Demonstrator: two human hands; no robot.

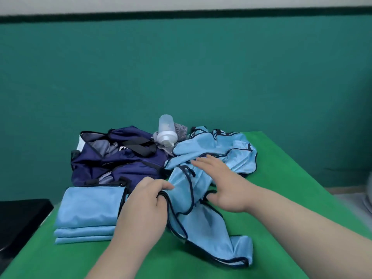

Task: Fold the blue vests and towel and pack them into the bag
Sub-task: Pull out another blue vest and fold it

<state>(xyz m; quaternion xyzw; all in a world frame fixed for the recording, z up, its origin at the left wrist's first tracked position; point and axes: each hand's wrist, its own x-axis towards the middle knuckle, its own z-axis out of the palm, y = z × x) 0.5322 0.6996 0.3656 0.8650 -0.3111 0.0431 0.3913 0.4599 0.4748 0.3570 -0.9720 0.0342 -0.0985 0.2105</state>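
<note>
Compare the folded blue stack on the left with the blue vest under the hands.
The folded stack is a neat, layered rectangle; the loose vest lies crumpled and spread. The folded stack is untouched; the left hand grips the loose vest's edge and the right hand rests open on it. Both are light blue with dark trim.

Our left hand (148, 200) sits at the near left edge of the loose blue vest (203, 224), knuckles up, fingers curled round its dark-trimmed hem. Our right hand (219, 184) lies palm down across the vest's middle, fingers straight and spread, pointing away to the left. Both bare forearms reach in from the near side, the right one passing just right of the vest.
</note>
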